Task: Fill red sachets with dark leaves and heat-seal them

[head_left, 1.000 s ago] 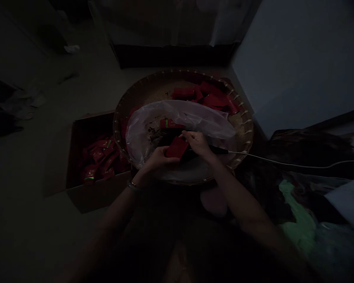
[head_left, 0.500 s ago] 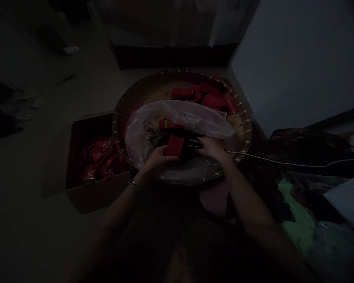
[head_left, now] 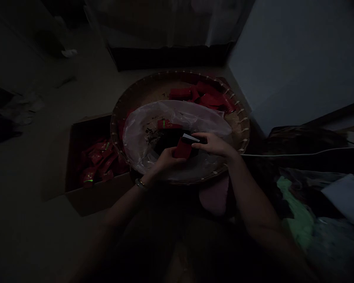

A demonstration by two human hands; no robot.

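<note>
My left hand [head_left: 166,160] is closed on an upright red packet [head_left: 182,150], low over the round woven basket [head_left: 113,131]. Fingers wrapped, my right hand [head_left: 214,145] holds what looks like a corded bag sealer [head_left: 191,138], black with a pale, shiny strip. Its tip lies across the packet's top edge; whether the jaws are closed on it I cannot tell. Under both hands, a clear plastic bag [head_left: 132,137] lies open around dark loose leaves [head_left: 166,140]. Another red packet [head_left: 171,125] with a green mark rests on the leaves.
Several red packets [head_left: 209,98] lie at the basket's far right. A cardboard box [head_left: 98,201] on the left contains many more packets [head_left: 98,159]. From the right runs a white cord [head_left: 277,155]. A pale wall [head_left: 283,67] and piled fabric [head_left: 297,220] are on the right.
The sealer has come left and turned, from beside the packet to its top edge. The left hand and packet have shifted slightly right, and the packet has tilted.
</note>
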